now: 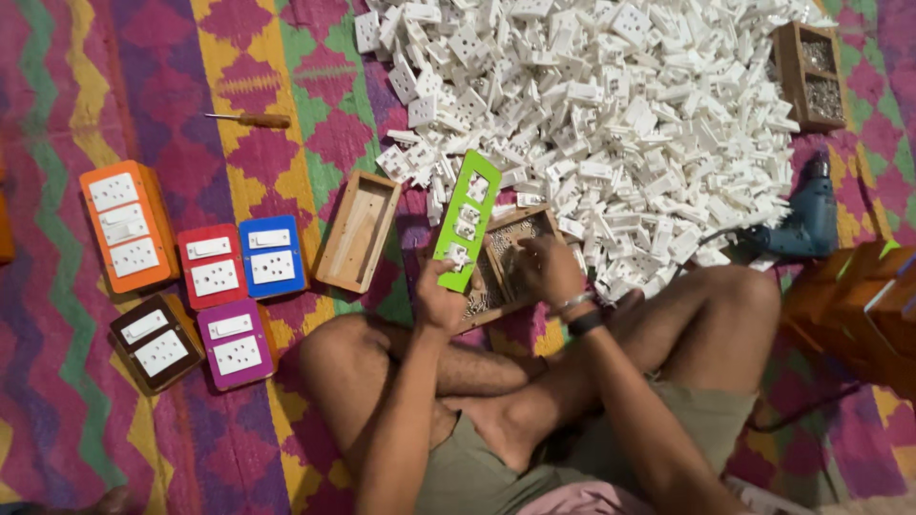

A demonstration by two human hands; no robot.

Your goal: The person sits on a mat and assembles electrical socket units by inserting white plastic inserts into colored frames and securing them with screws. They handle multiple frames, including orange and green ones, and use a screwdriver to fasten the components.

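Observation:
My left hand (437, 298) grips the lower end of a long green switch plate (467, 220) that stands tilted upward, with white sockets set in its openings. My right hand (545, 270) reaches into a wooden tray of small screws (520, 230) right beside the plate, fingers bent down among the screws. Whether it has picked any up is hidden. Both hands work over my crossed legs.
A big heap of white switch and socket parts (592, 105) fills the mat ahead. An empty wooden box (359, 229), finished coloured switch boards (129, 225), a screwdriver (250, 119), a blue drill (807, 217), a divided screw box (812, 74) and orange boards (863, 305) surround me.

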